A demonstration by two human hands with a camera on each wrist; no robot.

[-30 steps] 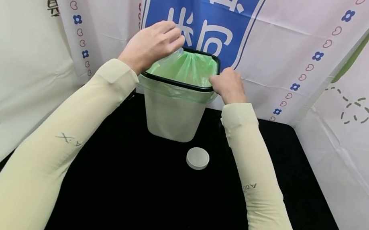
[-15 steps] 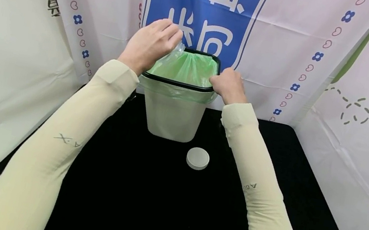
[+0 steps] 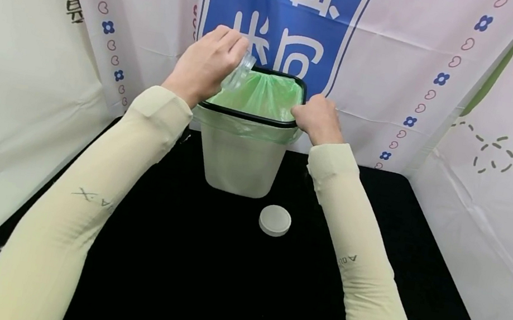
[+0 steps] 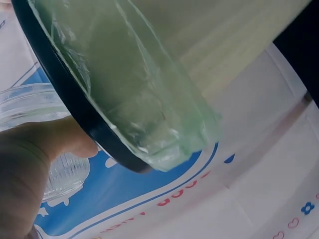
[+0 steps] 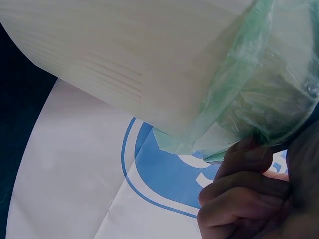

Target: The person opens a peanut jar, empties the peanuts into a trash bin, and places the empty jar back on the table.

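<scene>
My left hand (image 3: 209, 61) grips a clear, ribbed jar (image 3: 240, 73) above the left side of a pale trash bin (image 3: 240, 163). The jar leans over the bin's opening, and in the left wrist view the thumb lies across its clear wall (image 4: 70, 174). A green bag (image 3: 267, 96) lines the bin and folds over below the black rim (image 3: 248, 117). On the right side, my right hand (image 3: 318, 118) pinches the rim and bag edge; in the right wrist view its curled fingers (image 5: 244, 199) press against the green film. Whether the jar holds anything cannot be seen.
A round white lid (image 3: 274, 220) lies on the black tabletop (image 3: 197, 269) in front of the bin. Printed white cloth walls (image 3: 391, 52) close in the back and both sides, with the back one just behind the bin.
My left hand has turned its grip, so more of the clear jar now shows beside the fingers, over the bin. The right hand, bin and lid have stayed where they were.
</scene>
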